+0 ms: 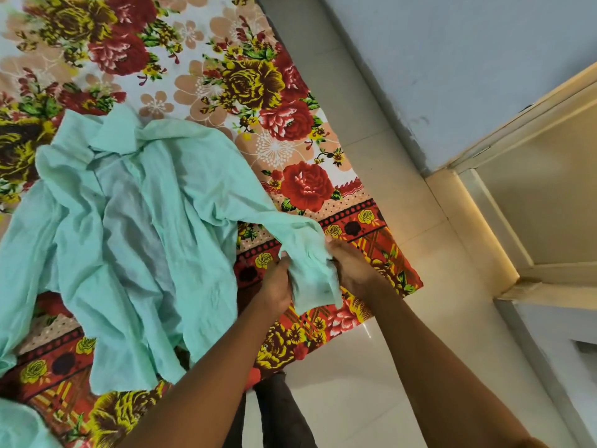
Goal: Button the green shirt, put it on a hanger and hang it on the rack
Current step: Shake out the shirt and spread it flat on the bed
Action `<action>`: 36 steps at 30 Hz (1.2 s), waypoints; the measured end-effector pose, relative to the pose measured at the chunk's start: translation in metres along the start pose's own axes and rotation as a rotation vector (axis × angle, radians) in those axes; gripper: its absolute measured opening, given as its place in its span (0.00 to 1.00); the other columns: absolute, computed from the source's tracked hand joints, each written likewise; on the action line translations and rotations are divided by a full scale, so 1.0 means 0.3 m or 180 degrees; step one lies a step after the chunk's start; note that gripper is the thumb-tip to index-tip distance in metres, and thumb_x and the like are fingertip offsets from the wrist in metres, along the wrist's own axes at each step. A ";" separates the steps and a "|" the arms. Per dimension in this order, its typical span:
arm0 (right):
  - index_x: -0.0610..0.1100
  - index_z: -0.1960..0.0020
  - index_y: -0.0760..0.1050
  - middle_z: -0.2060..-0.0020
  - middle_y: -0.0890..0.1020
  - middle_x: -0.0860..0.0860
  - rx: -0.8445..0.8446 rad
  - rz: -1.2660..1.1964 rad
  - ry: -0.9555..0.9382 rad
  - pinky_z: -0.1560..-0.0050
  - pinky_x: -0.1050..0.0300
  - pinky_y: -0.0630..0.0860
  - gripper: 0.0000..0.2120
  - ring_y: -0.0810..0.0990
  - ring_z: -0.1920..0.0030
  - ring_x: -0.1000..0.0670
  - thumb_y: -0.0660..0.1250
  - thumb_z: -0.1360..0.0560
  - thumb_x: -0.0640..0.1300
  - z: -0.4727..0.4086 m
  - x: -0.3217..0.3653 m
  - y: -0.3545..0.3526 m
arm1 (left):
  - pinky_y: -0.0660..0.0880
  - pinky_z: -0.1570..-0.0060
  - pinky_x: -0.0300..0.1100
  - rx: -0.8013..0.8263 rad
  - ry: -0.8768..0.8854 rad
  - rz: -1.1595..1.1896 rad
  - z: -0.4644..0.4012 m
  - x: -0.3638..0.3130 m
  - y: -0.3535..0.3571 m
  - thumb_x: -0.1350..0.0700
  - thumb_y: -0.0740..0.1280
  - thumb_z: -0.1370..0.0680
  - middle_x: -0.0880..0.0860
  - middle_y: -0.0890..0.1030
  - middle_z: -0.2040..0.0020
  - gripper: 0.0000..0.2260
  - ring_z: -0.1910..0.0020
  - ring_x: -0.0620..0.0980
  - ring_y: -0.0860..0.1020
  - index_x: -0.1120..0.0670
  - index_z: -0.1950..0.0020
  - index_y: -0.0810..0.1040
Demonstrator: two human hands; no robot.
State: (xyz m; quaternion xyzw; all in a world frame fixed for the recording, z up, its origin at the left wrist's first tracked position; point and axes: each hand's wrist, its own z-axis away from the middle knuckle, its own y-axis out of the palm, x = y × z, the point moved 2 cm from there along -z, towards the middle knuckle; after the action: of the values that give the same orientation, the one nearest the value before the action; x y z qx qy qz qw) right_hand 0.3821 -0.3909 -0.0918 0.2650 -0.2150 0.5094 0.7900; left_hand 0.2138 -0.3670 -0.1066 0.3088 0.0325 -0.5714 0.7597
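Both hands, left hand [274, 282] and right hand [350, 270], are gripping green shirt [135, 221] sleeve cuff; shirt is lying crumpled on floral bed [245, 76].

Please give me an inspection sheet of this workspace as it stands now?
Surface: floral bedsheet, patterned border at the near edge.
Job's things: green shirt spread crumpled, front open; no hanger or rack seen.
Clutter: pale green cloth at the lower left corner.
Grippers: left hand and right hand both grip the sleeve cuff.
Cables: nothing seen.
Surroundings: tiled floor, grey wall, cream door frame.
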 end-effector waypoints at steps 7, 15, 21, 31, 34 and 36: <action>0.43 0.30 0.74 0.42 0.80 0.46 -0.0957 0.2007 -0.0385 0.40 0.50 0.79 0.27 0.81 0.38 0.43 0.76 0.27 0.34 0.000 0.010 -0.069 | 0.81 0.55 0.48 -0.0590 -0.0111 -0.1623 -0.016 0.105 -0.053 0.58 0.70 0.19 0.56 0.86 0.49 0.03 0.53 0.55 0.83 0.56 0.48 0.83; 0.47 0.28 0.70 0.29 0.70 0.43 -0.2633 0.3890 -0.1209 0.30 0.38 0.69 0.25 0.67 0.27 0.39 0.70 0.23 0.41 0.078 -0.026 0.119 | 0.83 0.64 0.53 -0.1100 0.1100 -0.2419 0.081 -0.038 -0.113 0.60 0.70 0.20 0.53 0.84 0.62 0.02 0.69 0.49 0.82 0.56 0.50 0.78; 0.41 0.38 0.81 0.47 0.86 0.44 -0.0577 0.2759 -0.1195 0.41 0.51 0.80 0.16 0.83 0.45 0.45 0.64 0.23 0.33 0.027 -0.166 0.496 | 0.74 0.49 0.53 -0.2087 0.2354 -0.3652 0.204 -0.175 -0.360 0.62 0.73 0.26 0.54 0.79 0.50 0.14 0.49 0.58 0.77 0.56 0.41 0.75; 0.44 0.35 0.79 0.40 0.85 0.49 0.0532 0.2308 -0.0094 0.44 0.58 0.76 0.23 0.82 0.38 0.48 0.70 0.21 0.59 0.002 -0.275 0.728 | 0.68 0.37 0.50 -0.3166 0.1960 -0.2490 0.337 -0.191 -0.648 0.60 0.66 0.20 0.64 0.76 0.40 0.15 0.38 0.63 0.72 0.62 0.34 0.76; 0.47 0.35 0.80 0.41 0.86 0.54 0.0935 0.2020 0.0112 0.39 0.57 0.80 0.23 0.84 0.40 0.53 0.72 0.23 0.60 0.035 -0.313 0.729 | 0.67 0.37 0.62 -0.3161 0.1467 -0.3451 0.370 -0.158 -0.699 0.51 0.75 0.26 0.63 0.73 0.34 0.28 0.34 0.66 0.69 0.59 0.29 0.73; 0.47 0.31 0.78 0.38 0.84 0.54 0.0999 0.2525 0.0128 0.36 0.53 0.79 0.27 0.83 0.39 0.53 0.77 0.26 0.56 0.058 -0.338 0.720 | 0.66 0.37 0.65 -0.3224 0.1057 -0.3575 0.404 -0.148 -0.717 0.47 0.78 0.30 0.61 0.69 0.30 0.35 0.32 0.66 0.66 0.55 0.27 0.70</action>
State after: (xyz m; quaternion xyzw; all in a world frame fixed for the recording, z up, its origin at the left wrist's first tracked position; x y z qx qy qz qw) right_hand 0.1429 -0.3986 -0.0971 0.2688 -0.2047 0.8054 0.4870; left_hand -0.0293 -0.4245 -0.0838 -0.0574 0.5550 -0.7326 0.3898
